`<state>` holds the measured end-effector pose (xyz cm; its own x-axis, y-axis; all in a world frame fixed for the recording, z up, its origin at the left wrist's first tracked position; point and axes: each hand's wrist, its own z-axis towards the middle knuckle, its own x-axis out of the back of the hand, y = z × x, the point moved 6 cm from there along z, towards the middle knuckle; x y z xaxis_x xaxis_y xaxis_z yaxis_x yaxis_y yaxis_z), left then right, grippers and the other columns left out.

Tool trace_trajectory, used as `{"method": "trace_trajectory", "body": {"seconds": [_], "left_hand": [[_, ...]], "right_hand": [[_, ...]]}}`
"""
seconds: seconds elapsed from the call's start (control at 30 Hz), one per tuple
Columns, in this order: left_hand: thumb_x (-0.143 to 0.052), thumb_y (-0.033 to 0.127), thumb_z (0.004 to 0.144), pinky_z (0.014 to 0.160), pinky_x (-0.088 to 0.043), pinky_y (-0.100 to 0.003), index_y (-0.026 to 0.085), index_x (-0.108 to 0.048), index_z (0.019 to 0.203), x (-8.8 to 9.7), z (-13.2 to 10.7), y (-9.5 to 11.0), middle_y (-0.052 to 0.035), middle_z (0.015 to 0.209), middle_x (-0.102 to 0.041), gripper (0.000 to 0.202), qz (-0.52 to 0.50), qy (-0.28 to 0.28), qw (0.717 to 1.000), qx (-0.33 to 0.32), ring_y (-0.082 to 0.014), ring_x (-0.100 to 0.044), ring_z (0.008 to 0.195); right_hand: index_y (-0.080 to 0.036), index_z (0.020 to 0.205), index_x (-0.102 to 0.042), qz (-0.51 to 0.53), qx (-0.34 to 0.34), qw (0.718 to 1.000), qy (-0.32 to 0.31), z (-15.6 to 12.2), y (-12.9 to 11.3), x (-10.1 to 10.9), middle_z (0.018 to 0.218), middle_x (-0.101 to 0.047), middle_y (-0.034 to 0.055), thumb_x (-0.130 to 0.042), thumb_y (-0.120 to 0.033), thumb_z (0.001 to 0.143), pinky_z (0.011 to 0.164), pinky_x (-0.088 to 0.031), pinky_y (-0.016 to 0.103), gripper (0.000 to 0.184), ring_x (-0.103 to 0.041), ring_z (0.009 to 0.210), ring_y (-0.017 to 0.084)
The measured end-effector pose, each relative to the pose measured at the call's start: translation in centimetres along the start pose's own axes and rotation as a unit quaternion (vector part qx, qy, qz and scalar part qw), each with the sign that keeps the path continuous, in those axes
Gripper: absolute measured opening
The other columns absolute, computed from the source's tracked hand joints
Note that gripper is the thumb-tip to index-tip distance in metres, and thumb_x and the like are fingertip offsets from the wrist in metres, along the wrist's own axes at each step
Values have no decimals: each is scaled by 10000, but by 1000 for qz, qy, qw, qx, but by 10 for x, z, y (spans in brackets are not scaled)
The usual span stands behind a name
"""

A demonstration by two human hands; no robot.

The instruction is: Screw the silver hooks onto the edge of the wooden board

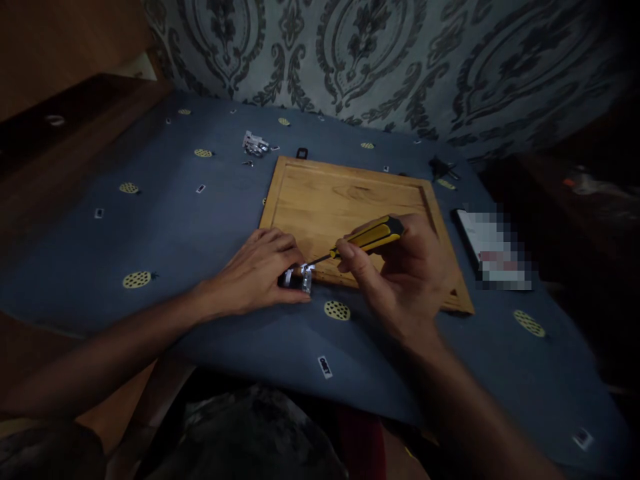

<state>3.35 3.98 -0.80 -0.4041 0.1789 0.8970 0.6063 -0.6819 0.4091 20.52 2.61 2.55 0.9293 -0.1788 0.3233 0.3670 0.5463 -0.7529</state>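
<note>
My right hand is wrapped round a yellow and black screwdriver, its shaft slanting down to the left. The screwdriver's tip meets a small shiny metal hinge at the near left edge of a wooden cabinet door. My left hand grips the hinge between thumb and fingers, with its fingers at the door's edge. Part of the hinge is hidden by the fingers. The door lies flat, with a raised frame round its panel.
Several metal hinges lie in a pile at the back, with a small metal piece near them. Behind the door sits a small black object. A dark tool-like object and a blurred-out flat item are on the right. A patterned wall stands behind.
</note>
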Motion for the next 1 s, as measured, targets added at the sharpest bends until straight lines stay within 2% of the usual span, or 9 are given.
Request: {"method": "trace_trajectory", "body": {"seconds": [0.1,0.3,0.4,0.57,0.67,0.77,0.87,1.0], "left_hand": [[-784,530,893,984,-439,-429,190,-728,1106,0,0,0,-63,1082,-664,405,-3,-1,1000,1,-286,-584,1093],[-809,533,872,984,-427,-414,184,-724,1119,0,0,0,-65,1081,-663,435,6,-3,1000,-1,-284,-586,1091],[-805,530,879,978,-422,-415,188,-722,1118,-1,0,0,-60,1079,-662,425,3,2,1000,-4,-283,-593,1097],[-785,541,895,977,-424,-422,198,-722,1090,-1,0,0,-66,1109,-672,400,6,-3,1000,2,-288,-596,1117],[-781,546,897,988,-428,-428,194,-722,1103,-1,0,0,-71,1115,-675,412,8,-3,1000,1,-290,-599,1124],[-790,546,890,994,-432,-430,185,-723,1122,-1,0,0,-73,1102,-676,435,8,-2,1000,-3,-287,-603,1112],[-794,541,886,990,-436,-427,180,-727,1124,-2,0,-1,-74,1092,-676,438,9,-1,1000,-5,-286,-604,1104],[-790,540,889,994,-434,-429,194,-722,1135,-2,0,-1,-69,1121,-680,430,9,2,1000,-4,-285,-599,1123]], "right_hand": [[-276,886,-610,-12,34,999,4,3,-8,2,771,-587,-20,-809,-340,889,539,-542,319,208,-593,634,158],[-255,779,-572,-34,28,999,-27,6,-13,3,743,-579,-8,-798,-335,894,529,-524,318,265,-580,632,162],[-263,788,-572,-49,36,998,-33,6,-17,3,754,-594,-5,-784,-341,907,543,-508,335,255,-576,622,165],[-276,840,-586,-71,98,991,-49,6,-28,3,753,-607,-7,-770,-269,920,599,-480,353,201,-596,666,182],[-270,857,-600,-77,107,990,-56,6,-28,2,751,-609,-12,-773,-243,915,606,-468,340,184,-594,671,174],[-255,848,-631,-47,75,994,-68,7,-25,1,767,-624,-14,-791,-260,903,601,-481,320,169,-611,677,164],[-246,868,-693,15,8,996,-82,10,-20,0,810,-665,-9,-822,-334,885,587,-517,300,157,-641,667,152],[-244,930,-758,73,-44,990,-114,11,-18,-1,947,-762,18,-813,-387,891,628,-566,286,157,-679,697,143]]}}
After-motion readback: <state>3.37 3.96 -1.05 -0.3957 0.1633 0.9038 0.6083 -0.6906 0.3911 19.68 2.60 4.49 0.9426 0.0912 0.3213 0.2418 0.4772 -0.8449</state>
